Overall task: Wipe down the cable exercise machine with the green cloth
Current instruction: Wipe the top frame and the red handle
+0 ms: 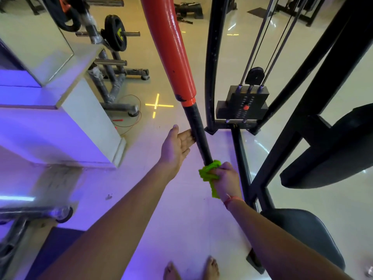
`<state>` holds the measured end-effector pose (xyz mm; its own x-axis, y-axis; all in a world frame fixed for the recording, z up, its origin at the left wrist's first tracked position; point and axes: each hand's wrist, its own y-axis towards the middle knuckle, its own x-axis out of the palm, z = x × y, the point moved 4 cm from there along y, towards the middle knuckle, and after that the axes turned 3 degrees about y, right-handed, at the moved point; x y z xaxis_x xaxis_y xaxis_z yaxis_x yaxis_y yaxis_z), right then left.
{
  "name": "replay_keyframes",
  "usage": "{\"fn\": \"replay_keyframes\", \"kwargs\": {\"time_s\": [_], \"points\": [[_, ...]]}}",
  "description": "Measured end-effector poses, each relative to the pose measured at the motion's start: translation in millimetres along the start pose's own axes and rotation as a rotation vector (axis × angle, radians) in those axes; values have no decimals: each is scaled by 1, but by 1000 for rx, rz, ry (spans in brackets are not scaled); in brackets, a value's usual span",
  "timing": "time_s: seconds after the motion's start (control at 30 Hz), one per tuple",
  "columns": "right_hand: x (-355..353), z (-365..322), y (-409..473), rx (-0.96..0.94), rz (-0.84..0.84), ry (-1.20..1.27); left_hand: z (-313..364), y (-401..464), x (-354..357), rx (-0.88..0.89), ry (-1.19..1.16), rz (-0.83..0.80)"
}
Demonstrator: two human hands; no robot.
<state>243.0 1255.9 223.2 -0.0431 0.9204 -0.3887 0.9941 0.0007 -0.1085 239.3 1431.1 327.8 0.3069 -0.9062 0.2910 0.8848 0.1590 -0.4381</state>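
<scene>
1. At the near end of the bar, the right hand point(227, 179) is curled round the green cloth point(210, 174), bunching it against the black grip section point(198, 136), with a tail of cloth hanging below the fist.
2. Higher up the same grip, the left hand point(176, 147) is spread flat, palm and straight fingers resting against the bar's side and holding nothing.
3. Beyond the hands, the bar widens into a red padded sleeve point(171, 47); behind it stand the weight stack point(243, 107) and the black frame point(212, 63) of the cable exercise machine.
4. Risk, as I judge it: the bar probably hangs free, so a hard stroke could swing it off the flat left palm, or the loose tail could slip from the fist.
5. The bar's long axis runs from the cloth up and away, leaning slightly left.
</scene>
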Motion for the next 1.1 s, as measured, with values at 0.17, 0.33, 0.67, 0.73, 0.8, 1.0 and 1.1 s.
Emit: {"fn": "replay_keyframes", "kwargs": {"time_s": [0.17,0.33,0.67,0.73,0.8,1.0,1.1], "points": [[-24,3,-2,41,286,109,-18,3,-1,-41,34,2],[0,-28,-6,-218,136,107,-43,7,2,-86,-6,-23],[-7,-42,-2,36,101,290,-51,2,-4,-65,-16,28],[-3,-65,3,-140,20,297,-51,1,-1,-59,-41,20],[-1,-68,3,-212,-36,231,-51,0,0,-54,-40,21],[-11,0,-3,193,-134,26,-51,-3,-3,-55,-65,57],[-13,-29,-1,52,-28,206,-54,-3,-3,-63,-66,49]]}}
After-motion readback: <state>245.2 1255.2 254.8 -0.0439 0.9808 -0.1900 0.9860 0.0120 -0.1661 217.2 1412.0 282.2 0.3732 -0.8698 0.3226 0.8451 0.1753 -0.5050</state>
